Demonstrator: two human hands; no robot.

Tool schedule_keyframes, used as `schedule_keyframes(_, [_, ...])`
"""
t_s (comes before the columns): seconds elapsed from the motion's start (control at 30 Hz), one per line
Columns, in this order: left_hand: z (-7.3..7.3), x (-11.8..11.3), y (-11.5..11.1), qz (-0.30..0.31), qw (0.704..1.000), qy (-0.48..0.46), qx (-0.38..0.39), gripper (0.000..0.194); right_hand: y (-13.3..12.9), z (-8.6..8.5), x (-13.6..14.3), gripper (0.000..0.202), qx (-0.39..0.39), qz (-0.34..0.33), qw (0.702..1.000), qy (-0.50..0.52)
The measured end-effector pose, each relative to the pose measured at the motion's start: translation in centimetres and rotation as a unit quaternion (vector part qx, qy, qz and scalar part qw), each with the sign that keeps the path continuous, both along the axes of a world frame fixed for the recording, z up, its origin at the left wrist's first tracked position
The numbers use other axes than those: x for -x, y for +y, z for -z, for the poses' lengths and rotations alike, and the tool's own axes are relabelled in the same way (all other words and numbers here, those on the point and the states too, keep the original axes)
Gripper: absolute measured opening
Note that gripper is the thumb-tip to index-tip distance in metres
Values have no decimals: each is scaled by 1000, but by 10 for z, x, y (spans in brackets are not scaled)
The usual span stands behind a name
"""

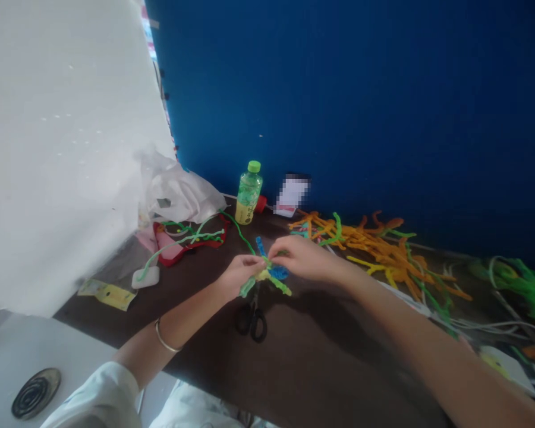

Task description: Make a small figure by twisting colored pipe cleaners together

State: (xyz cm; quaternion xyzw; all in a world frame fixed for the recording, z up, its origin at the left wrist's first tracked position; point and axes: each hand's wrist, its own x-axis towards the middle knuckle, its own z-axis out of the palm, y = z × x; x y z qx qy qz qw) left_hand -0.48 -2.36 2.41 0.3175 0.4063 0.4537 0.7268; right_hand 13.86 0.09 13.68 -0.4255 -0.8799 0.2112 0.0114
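Observation:
A small pipe-cleaner figure [280,285] in green, yellow and blue is held above the dark table. My left hand [237,274] pinches it from the left, thumb and fingertips pressed together. From the right, the fingertips of my right hand [296,255] close on its upper part, beside the blue pieces [278,272]. What lies exactly between those fingertips is partly hidden. Black-handled scissors [257,326] lie on the table just below the figure, their blades partly covered. A dark green pipe cleaner [241,230] runs from behind the hands toward the back left.
Behind stand a green-capped bottle [248,193] and a propped phone [293,193]. Orange pipe cleaners [361,238] spread at right, with green ones [517,288] beyond. To the left are a white plastic bag [182,193], a white block [145,277] and a yellow wrapper [108,294].

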Motion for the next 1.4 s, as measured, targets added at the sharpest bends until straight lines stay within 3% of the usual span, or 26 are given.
schedule_keyframes(0.17, [-1,-2,-3,-7,999,-32,-8,33,-4,1,-12,20,68,14,996,64])
schedule_keyframes(0.3, [-2,-1,-3,3,999,-37,-10,33,-5,3,-17,20,72,35,994,71])
schedule_keyframes(0.43, [1,1,0,-16,999,-25,-25,36,-8,8,-17,22,25,60,996,63])
schedule_keyframes(0.73, [1,4,0,-47,993,51,-93,36,-17,15,-3,23,-113,30,993,31])
schedule_keyframes(1.17, [-5,3,-1,-3,997,38,-60,34,-14,27,-8,20,40,74,984,155])
schedule_keyframes(1.4, [-3,9,2,40,998,-45,-35,29,-15,35,-13,20,-7,78,982,172])
